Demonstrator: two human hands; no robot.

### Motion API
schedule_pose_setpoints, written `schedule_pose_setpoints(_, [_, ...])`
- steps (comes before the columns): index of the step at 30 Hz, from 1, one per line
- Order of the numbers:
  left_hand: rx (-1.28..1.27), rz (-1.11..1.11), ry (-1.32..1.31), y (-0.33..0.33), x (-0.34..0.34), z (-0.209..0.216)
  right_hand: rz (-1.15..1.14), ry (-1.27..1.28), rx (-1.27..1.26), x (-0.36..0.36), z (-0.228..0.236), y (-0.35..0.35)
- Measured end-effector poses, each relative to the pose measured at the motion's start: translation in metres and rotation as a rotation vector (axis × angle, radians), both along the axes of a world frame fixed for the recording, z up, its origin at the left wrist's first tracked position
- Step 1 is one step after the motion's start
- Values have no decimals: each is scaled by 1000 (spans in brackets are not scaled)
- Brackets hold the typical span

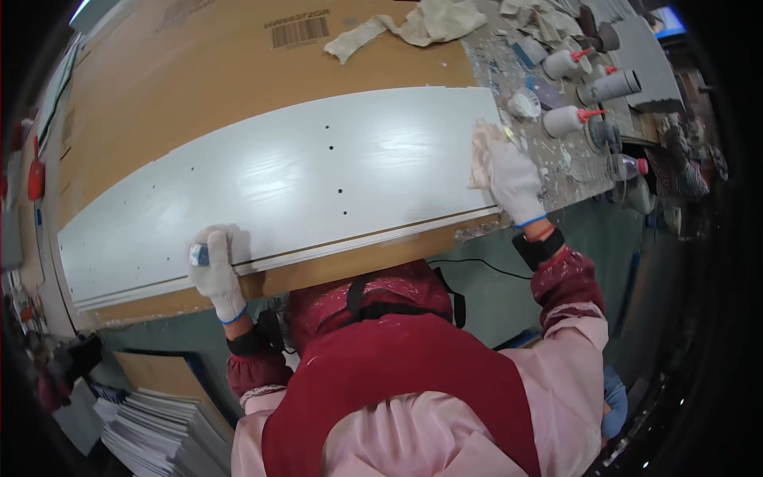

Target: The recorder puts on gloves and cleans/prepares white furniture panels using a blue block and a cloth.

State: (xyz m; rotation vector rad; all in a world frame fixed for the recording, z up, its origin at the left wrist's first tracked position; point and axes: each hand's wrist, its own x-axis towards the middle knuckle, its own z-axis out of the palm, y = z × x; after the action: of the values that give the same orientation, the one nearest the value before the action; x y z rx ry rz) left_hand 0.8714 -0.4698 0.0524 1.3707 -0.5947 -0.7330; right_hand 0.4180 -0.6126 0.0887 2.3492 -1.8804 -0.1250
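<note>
A long white panel (278, 175) with several small dark holes lies in front of me on brown cardboard. My right hand (515, 181), in a white knit glove, is closed on a crumpled beige cloth (482, 151) at the panel's right end. The cloth rests against the panel's surface near its edge. At the panel's near edge, left of the middle, is my left hand (216, 270), gloved too. Its fingers are curled round a small blue-and-white piece (199, 254), whose kind I cannot make out. The thumb lies along the panel.
Beige rags (437, 22) lie on the cardboard (214, 71) at the back. On the stained bench to the right stand white bottles with red nozzles (563, 121), a grey cylinder (609, 87) and a clear plastic bottle (596, 167). Stacked white boards (159, 433) sit low at the left.
</note>
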Motion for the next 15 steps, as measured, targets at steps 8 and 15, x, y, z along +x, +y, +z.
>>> schedule_pose_setpoints(8, [-57, -79, 106, 10, 14, 11, 160, -52, -158, 13, -6, -2])
schedule_pose_setpoints(15, [-176, -326, 434, 43, 72, 26, -60, -1, -106, 64, -10, -10])
